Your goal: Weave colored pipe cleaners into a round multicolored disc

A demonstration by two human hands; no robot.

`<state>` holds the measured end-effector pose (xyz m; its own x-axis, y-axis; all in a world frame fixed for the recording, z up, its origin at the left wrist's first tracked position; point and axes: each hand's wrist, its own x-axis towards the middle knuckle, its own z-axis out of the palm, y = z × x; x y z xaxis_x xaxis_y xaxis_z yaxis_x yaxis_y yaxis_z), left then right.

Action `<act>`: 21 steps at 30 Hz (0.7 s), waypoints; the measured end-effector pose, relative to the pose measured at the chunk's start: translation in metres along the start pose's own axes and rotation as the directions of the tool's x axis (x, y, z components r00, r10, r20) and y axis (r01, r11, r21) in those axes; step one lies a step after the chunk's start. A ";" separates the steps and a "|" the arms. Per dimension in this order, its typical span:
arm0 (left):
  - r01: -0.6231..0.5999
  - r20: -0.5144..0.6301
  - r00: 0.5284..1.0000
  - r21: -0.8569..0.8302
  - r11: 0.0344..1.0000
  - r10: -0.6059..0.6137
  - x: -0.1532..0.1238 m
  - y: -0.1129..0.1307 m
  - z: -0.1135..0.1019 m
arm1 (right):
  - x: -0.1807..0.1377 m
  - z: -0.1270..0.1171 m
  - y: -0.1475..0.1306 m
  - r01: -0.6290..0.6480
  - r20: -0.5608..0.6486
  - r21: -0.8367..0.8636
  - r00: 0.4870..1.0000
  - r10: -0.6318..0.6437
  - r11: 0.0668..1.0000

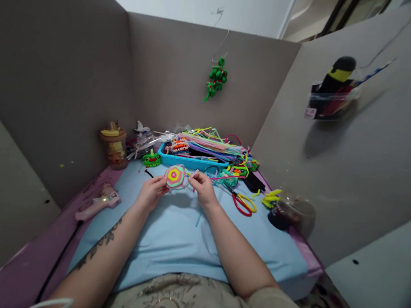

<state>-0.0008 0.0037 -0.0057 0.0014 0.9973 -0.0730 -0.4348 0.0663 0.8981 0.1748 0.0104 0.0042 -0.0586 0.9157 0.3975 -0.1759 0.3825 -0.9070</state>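
Between my hands, above the light blue cloth (164, 239), is a round coiled pipe-cleaner disc (175, 176) with pink, yellow and pale green rings. My left hand (152, 190) grips its left edge between thumb and fingers. At the disc's right side, my right hand (202, 188) is closed in a pinch on what looks like a pink pipe-cleaner end; the fingers partly cover it. Just right of that hand lie scissors (243, 204) with red and yellow handles. A blue tray (192, 163) heaped with colourful pipe cleaners (210, 142) stands behind the disc.
A pink glue gun (98, 205) with a black cord lies at the left. Behind it stands a lidded cup (114, 147). To the right are a dark phone (253, 182) and a dark-based clear container (284, 215). Grey panels (208, 73) enclose the table on three sides.
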 end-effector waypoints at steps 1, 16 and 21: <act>0.010 -0.008 1.000 -0.010 1.000 -0.010 0.001 0.000 0.000 | 0.000 0.000 0.001 -0.015 0.023 0.016 1.000 0.014 1.000; -0.278 0.116 0.961 0.434 0.857 0.252 -0.008 -0.013 0.009 | -0.003 0.019 0.009 -0.148 -0.057 0.363 0.982 0.180 0.920; -0.376 0.199 0.925 0.345 0.860 0.325 -0.007 -0.013 0.014 | -0.006 0.023 0.006 -0.181 -0.001 0.399 0.980 0.198 0.899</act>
<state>0.0169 -0.0036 -0.0106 0.0390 0.9497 0.3107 -0.0637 -0.3079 0.9493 0.1512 0.0048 -0.0006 -0.0917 0.9733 0.2102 -0.5394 0.1288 -0.8321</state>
